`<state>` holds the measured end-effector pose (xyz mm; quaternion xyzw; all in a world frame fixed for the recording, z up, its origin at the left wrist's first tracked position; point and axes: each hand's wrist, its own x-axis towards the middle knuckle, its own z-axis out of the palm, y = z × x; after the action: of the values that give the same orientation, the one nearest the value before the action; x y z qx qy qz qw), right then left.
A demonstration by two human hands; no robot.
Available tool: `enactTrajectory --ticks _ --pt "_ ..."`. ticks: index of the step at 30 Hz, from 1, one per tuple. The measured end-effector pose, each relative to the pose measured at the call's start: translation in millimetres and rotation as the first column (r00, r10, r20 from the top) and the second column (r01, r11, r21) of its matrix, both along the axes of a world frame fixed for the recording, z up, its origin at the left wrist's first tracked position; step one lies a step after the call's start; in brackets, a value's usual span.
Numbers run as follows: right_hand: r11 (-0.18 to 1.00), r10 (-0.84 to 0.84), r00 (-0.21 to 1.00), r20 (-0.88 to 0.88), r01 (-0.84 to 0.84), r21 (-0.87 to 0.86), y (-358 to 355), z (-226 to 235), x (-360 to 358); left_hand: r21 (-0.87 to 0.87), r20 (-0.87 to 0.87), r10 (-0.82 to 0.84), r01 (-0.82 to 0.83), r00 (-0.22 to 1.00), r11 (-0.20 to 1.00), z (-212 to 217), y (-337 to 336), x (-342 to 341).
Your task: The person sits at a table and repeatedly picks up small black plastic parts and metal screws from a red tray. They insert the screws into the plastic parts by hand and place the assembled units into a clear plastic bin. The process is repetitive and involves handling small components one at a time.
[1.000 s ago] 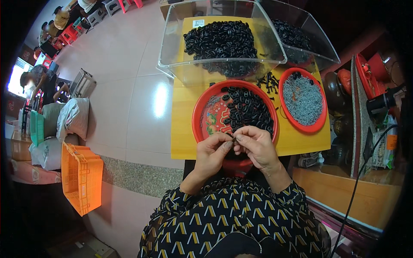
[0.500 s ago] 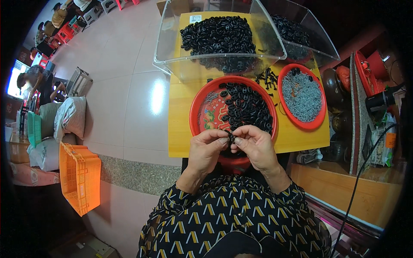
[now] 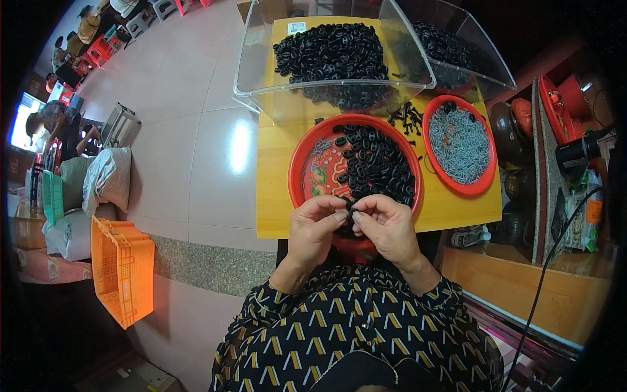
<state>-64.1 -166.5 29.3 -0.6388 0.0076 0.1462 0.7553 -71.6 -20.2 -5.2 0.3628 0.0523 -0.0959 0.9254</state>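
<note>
Over the near rim of a round red tray (image 3: 295,171), my left hand (image 3: 309,234) and my right hand (image 3: 393,236) meet fingertip to fingertip. Both pinch a small black plastic piece (image 3: 350,210), mostly covered by the thumbs and fingers. Whether a second tiny part sits between them is hidden. The tray holds a heap of black oval pieces with two holes (image 3: 379,163) on its right side. A few small silvery parts (image 3: 321,146) lie at its left. To the right, a smaller red tray (image 3: 431,171) is filled with small silvery metal parts resembling screws (image 3: 460,147).
The trays stand on a yellow table (image 3: 274,196). Behind them is a clear plastic bin (image 3: 261,88) of black pieces, with a second clear bin (image 3: 483,78) beside it. Black screw-like parts (image 3: 410,119) lie between the trays. An orange crate (image 3: 124,274) sits left; people work far left.
Both hands stay together over the tray's near rim, still pinching the black piece. Only the fingers and thumbs have shifted slightly.
</note>
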Motion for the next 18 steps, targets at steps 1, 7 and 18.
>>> enactTrajectory --ticks 1,7,18 --pt "1.0 0.002 1.0 0.008 -0.002 0.001 0.3 -0.5 -0.4 -0.002 -0.001 -0.003 0.003 1.0 1.0 0.6 -0.2 -0.2" --pt "1.0 -0.003 1.0 0.005 0.003 -0.016 1.0 0.1 -2.0 0.022 0.006 -0.009 0.009 1.0 1.0 -2.6 0.1 -1.9" --pt "0.996 -0.013 0.999 0.052 0.018 -0.083 -2.3 -1.3 -2.2 0.092 0.019 -0.004 0.002 1.0 0.996 0.2 -2.4 -3.0"
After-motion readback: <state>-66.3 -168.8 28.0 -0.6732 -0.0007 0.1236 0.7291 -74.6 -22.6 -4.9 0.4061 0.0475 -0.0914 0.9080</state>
